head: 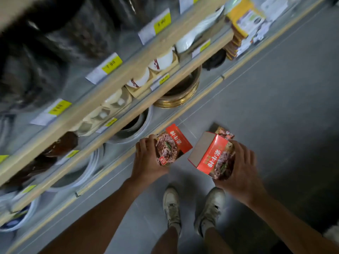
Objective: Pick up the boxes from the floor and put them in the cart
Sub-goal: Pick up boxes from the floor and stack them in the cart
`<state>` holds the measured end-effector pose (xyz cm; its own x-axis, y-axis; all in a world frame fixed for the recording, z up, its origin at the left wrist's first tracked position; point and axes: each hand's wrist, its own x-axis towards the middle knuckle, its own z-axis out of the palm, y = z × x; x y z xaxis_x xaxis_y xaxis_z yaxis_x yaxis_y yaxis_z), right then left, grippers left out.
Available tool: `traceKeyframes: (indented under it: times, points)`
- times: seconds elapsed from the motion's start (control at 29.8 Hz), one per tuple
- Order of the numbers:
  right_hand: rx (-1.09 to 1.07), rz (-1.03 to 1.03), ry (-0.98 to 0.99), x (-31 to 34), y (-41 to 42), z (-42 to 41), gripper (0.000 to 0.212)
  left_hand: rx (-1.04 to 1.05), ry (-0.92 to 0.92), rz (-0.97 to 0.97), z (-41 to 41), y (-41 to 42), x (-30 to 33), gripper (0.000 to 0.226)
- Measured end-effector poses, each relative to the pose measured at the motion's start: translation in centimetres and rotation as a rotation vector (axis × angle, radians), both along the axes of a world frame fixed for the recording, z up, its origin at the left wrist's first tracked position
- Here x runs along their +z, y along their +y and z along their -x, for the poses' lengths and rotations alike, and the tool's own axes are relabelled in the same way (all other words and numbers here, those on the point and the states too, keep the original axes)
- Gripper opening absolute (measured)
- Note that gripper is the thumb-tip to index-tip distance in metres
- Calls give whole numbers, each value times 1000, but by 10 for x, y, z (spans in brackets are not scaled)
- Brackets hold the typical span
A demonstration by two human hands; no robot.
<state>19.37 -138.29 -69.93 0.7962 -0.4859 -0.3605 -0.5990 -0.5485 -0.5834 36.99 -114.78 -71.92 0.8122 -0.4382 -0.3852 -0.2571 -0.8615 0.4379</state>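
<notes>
My left hand grips a red box with a meat picture, held above the grey floor. My right hand grips a second red box of the same kind, tilted with its plain cardboard side facing left. Just beyond that box, a third box of the same print shows partly; whether it lies on the floor or sits in my right hand I cannot tell. No cart is in view.
Wooden store shelves run diagonally on the left, stocked with bowls, cups, round pots and yellow price tags. The shelf's base rail borders the grey floor. My two white shoes stand below the hands.
</notes>
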Motion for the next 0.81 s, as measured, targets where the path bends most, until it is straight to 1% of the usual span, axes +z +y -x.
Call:
traceKeyframes:
  times: [0.1, 0.2, 0.3, 0.4, 0.47, 0.57, 0.71, 0.81]
  points:
    - [-22, 56, -67, 94, -3, -6, 126, 34, -24, 41, -1, -1, 98, 116]
    - [-11, 113, -106, 171, 1, -2, 124, 47, -61, 86, 7, 6, 180, 118]
    - [-9, 144, -127, 236, 15, 6, 124, 57, -93, 102, 20, 15, 249, 121]
    - [1, 152, -187, 292, 31, 12, 125, 71, -158, 138, 30, 27, 305, 115]
    - [30, 163, -224, 320, 41, 15, 126, 87, -203, 145, 37, 39, 337, 115]
    - [91, 185, -343, 348, 50, 12, 125, 115, -283, 145, 48, 56, 380, 117]
    - [193, 118, -472, 386, 60, 3, 122, 196, -398, 106, 65, 82, 429, 116]
    - [301, 118, -558, 412, 69, -7, 119, 268, -478, 134, 82, 106, 459, 120]
